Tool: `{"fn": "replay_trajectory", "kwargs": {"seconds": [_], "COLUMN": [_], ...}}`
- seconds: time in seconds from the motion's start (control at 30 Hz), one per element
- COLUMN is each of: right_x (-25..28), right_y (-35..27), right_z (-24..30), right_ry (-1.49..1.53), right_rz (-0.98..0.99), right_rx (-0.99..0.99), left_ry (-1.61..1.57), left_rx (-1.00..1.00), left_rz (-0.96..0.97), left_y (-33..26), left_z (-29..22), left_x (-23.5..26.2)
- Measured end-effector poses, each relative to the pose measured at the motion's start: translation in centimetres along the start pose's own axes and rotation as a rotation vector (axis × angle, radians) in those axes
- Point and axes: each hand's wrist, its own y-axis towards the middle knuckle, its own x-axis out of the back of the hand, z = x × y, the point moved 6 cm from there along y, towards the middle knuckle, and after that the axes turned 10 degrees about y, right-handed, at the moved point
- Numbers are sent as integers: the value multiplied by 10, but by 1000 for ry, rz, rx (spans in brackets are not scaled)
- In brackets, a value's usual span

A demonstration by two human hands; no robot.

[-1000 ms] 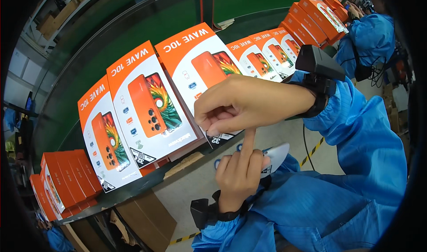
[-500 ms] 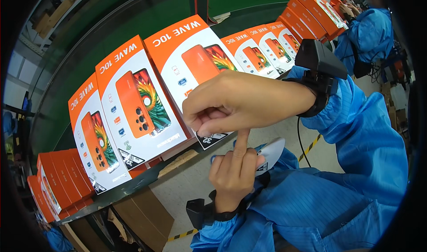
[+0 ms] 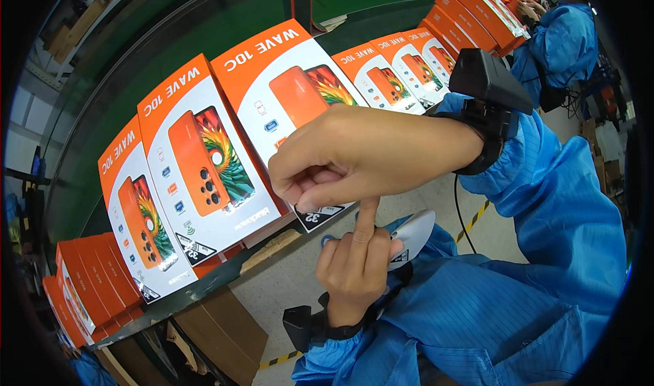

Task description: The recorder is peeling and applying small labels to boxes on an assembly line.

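My right hand [image 3: 368, 158] reaches across from the right, its fingers curled and thumb pressed in. It hovers over or against the lower end of a large orange-and-white phone box [image 3: 293, 79]; whatever it pinches is hidden. Below it, my left hand [image 3: 354, 267] has its index finger extended up to the right hand's underside, the other fingers bent. Against the left thumb lies a white rounded piece [image 3: 413, 236] with a dark printed patch, apparently held by that hand. More phone boxes stand just left, one large box [image 3: 208, 161] and a narrower-looking one [image 3: 143, 215].
Stacked orange boxes [image 3: 88, 277] stand at the near left of the dark bench, and more phone boxes [image 3: 378, 76] line its far right. A co-worker in a blue sleeve [image 3: 562, 42] handles boxes there. Brown cardboard [image 3: 218, 331] sits below the bench edge. A black cable hangs from my right wrist.
The boxes sit slightly further left and up in the picture. Both hands keep nearly the same pose, the right one shifted slightly left.
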Motion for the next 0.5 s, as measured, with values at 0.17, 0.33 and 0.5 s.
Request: {"fn": "replay_trajectory", "kwargs": {"seconds": [0.17,0.33,0.5], "right_x": [-3,-7,6], "right_y": [1,-10,-10], "right_z": [2,1,4], "right_ry": [8,-292,-702], "right_rz": [5,-27,-300], "right_rx": [-13,89,228], "left_ry": [5,-35,-34], "left_rx": [0,-9,-7], "left_rz": [-1,5,0], "left_y": [-1,-2,-2], "left_z": [1,1,1], "left_x": [2,-6,-1]}}
